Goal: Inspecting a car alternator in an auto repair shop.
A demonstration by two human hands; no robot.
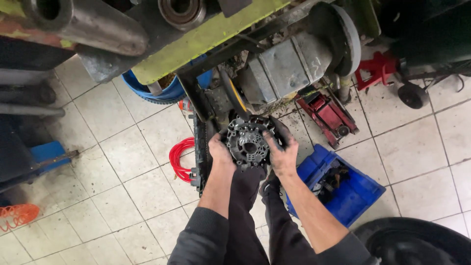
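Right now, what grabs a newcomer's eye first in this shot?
At centre, the left hand and right hand grip a round dark metal housing from either side. Above it hangs a heavy machine with a yellow-green frame and a grey cylinder. On the tiled floor, a red hose coil lies left of the hands, a blue bin to their right, and a red jack behind it.
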